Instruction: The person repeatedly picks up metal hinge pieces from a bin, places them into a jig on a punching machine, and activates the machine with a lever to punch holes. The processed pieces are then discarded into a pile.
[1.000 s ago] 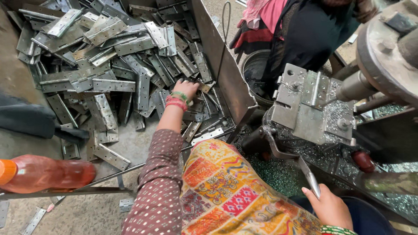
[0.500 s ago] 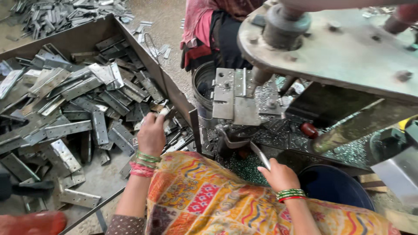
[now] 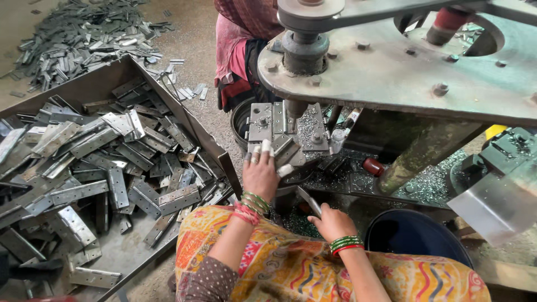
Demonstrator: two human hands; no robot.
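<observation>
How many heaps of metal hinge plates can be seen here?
2: one heap fills the open metal tray at left; another heap lies on the floor behind it, top left. More may be hidden outside the view.
</observation>
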